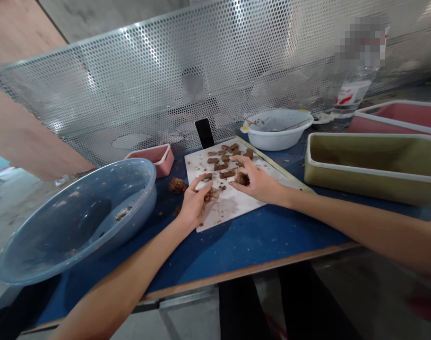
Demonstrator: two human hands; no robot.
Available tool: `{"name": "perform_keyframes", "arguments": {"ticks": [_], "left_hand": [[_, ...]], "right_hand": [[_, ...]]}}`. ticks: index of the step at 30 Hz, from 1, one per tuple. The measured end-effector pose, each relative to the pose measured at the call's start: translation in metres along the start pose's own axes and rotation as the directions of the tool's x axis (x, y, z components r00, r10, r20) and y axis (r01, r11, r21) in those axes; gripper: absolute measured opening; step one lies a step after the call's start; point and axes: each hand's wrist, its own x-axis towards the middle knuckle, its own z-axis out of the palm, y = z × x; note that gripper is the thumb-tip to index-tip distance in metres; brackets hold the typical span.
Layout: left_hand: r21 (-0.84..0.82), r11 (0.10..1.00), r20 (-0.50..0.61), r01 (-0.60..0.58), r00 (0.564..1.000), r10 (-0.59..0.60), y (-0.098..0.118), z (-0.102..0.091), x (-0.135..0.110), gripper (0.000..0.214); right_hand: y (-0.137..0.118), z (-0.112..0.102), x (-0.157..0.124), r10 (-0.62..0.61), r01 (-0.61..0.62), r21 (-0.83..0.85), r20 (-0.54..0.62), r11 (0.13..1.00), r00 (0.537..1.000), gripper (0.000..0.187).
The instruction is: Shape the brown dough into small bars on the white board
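Note:
A white board (237, 200) lies on the blue table (258, 236) with several brown clay-like pieces (222, 163) across its far half. My left hand (195, 200) rests at the board's left edge, fingers pinched on a small brown piece (211, 193). My right hand (256, 179) sits over the board's middle, fingers curled round a rounded brown lump (242, 178). Another brown lump (176, 185) lies on the table just left of the board.
A large blue basin (77, 222) tilts at the left. A pink box (159, 158), a black phone (204, 133) and a white bowl (275, 130) stand behind the board. An olive tray (371, 182) and pink tray (400, 118) are right. A perforated metal screen (166, 80) backs the table.

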Motion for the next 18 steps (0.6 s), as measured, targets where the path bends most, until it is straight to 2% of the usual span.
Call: {"name": "perform_keyframes", "arguments": {"ticks": [5,9,12,14,16,18], "left_hand": [[0.118,0.993,0.021,-0.024,1.0,0.022,0.0021,0.0009,-0.0022,0.067],[0.102,0.992,0.042,-0.073,0.997,0.069,0.0015,0.001,-0.002,0.054],[0.069,0.994,0.042,-0.081,0.996,0.078,0.0005,0.0006,-0.0005,0.049],[0.037,0.996,0.044,-0.079,0.996,0.077,0.0002,0.0004,-0.0001,0.049],[0.018,0.997,0.052,-0.077,0.996,0.076,0.0003,0.0007,-0.0004,0.049],[0.03,0.997,0.058,-0.074,0.996,0.073,0.0007,0.0014,-0.0012,0.047]], "right_hand": [[-0.001,-0.0004,-0.0009,-0.014,0.013,-0.026,-0.012,1.0,1.0,0.077],[-0.0002,-0.0012,-0.0003,0.007,-0.008,-0.057,-0.011,0.998,1.0,0.076],[0.0013,-0.0009,0.0014,0.011,-0.013,-0.118,-0.018,0.993,1.0,0.063],[0.0022,0.0001,0.0032,-0.027,0.022,-0.146,-0.034,0.989,0.999,0.052],[0.0019,0.0008,0.005,-0.052,0.046,-0.14,-0.041,0.989,0.998,0.044],[-0.0004,0.0002,0.0062,-0.024,0.022,-0.121,-0.014,0.992,1.0,0.037]]}}
